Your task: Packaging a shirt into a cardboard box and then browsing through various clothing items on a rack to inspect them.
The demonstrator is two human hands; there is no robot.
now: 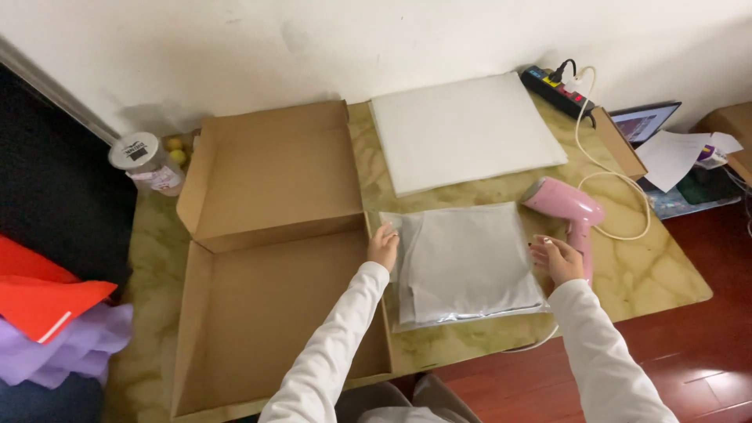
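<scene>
A clear plastic bag with a folded grey-white item inside (466, 262) lies flat on the marbled table (650, 270). My left hand (383, 246) rests on the bag's left edge, fingers bent onto it. My right hand (558, 259) touches the bag's right edge, fingers curled, right next to the handle of a pink hair dryer (570, 210) lying on the table. An open flat cardboard box (274, 258) sits just left of the bag, its lid folded back.
A stack of white sheets (462, 129) lies behind the bag. A power strip (560, 88) sits at the back right with a white cord (627, 184) looping to the dryer. A lidded jar (149, 163) stands at the far left. Red and purple cloth (55, 321) lies left of the table.
</scene>
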